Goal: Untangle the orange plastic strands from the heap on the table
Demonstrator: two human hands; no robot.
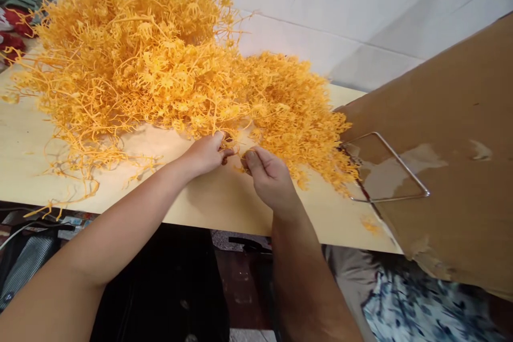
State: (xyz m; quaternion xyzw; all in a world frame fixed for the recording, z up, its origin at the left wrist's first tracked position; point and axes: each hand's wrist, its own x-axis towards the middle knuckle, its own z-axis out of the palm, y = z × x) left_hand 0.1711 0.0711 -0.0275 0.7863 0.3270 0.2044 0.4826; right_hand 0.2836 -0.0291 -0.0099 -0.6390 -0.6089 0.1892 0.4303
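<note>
A large loose heap of orange plastic flower sprigs (172,69) covers the back left of the table. To its right lies a denser pile of orange plastic sprigs (292,101). At the front edge of the heaps, my left hand (204,155) is closed on a small orange sprig, its fingers partly hidden. Close beside it, my right hand (270,175) pinches a small orange sprig between thumb and forefinger; most of that piece is covered by the fingers. The two hands are a short gap apart, just above the tabletop.
A pale yellow table (228,203) runs along a white tiled wall (296,5). On the right a big cardboard box (452,117) stands against the table, with a bent metal wire frame (401,160) before it. Red flowers (16,24) lie at the far left.
</note>
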